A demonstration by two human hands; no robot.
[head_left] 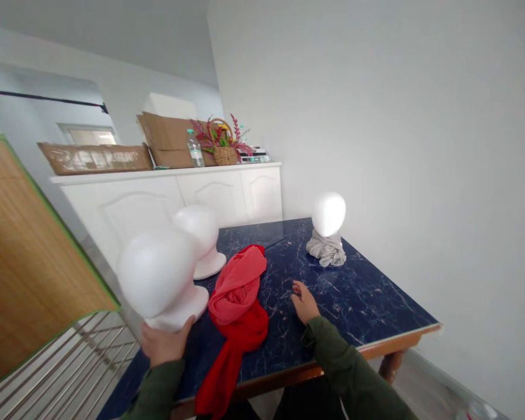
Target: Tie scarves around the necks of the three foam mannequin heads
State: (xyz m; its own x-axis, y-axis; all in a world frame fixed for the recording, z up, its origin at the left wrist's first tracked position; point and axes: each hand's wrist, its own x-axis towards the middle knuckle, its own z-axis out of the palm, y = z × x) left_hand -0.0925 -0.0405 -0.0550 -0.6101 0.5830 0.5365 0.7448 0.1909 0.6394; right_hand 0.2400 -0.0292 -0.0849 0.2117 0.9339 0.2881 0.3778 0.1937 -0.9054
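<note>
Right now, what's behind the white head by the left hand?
Another white head, then the white cabinet. The near head hides the other's lower left side and some cabinet.

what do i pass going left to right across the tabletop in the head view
near white dummy head → far white dummy head → heap of red and coral cloth → right hand → third white dummy head with grey cloth around its neck

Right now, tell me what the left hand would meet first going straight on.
The nearer white head, most likely: the left hand is at its base. Depth past that is unclear.
</note>
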